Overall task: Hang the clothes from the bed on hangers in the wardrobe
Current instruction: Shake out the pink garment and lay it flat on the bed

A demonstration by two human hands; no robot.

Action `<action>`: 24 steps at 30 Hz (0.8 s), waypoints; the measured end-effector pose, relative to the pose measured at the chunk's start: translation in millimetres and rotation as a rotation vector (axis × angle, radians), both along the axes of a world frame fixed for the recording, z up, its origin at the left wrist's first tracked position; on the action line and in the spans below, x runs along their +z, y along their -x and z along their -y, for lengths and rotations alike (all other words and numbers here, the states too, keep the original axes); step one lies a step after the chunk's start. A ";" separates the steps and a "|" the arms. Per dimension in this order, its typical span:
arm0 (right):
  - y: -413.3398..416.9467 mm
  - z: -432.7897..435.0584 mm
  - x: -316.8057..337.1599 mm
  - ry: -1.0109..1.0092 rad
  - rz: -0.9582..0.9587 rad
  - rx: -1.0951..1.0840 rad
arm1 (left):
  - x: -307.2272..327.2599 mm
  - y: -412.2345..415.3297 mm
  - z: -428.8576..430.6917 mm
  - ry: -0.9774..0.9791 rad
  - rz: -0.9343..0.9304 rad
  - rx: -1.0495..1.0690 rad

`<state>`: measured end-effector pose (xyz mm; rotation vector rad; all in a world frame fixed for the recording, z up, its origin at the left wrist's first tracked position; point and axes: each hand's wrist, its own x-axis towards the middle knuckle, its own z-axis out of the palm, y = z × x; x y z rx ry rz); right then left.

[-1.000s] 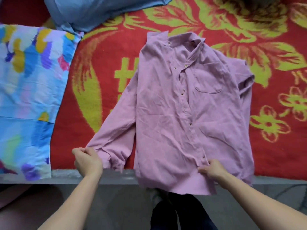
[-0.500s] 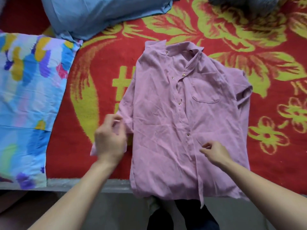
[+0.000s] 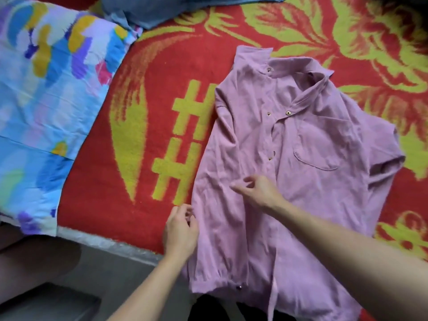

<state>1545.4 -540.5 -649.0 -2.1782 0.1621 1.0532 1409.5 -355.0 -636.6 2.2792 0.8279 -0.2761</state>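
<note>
Sleeve [image 3: 220, 239] is now lying folded in over the pink shirt [image 3: 328, 193], which is sitting flat on the red blanket [image 3: 99, 186] — my right hand [image 3: 259, 191] is resting loose-fingered on it, left hand [image 3: 181, 230] curling at its edge, grip unclear — light, limp cloth, so I am favouring the shoulders.

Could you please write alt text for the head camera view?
A pink button-up shirt lies front-up on a red blanket with yellow-green flowers, its hem hanging past the bed edge. The left hand is at the shirt's side edge; the right hand, loosely curled, is over its front.
</note>
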 end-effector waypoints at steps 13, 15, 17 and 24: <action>-135.4 102.1 88.7 -0.349 0.107 -0.502 | -15.4 12.1 -7.2 -0.030 -0.415 -0.241; -178.9 132.5 101.4 -0.229 0.172 -0.496 | -4.0 17.5 12.1 -0.103 -0.383 -0.440; -201.5 162.3 97.1 0.035 0.155 -0.471 | 9.4 28.0 44.3 -0.163 -0.345 -0.660; -157.2 216.5 53.7 0.289 0.129 -0.147 | 2.5 20.0 129.2 0.555 -0.393 -1.187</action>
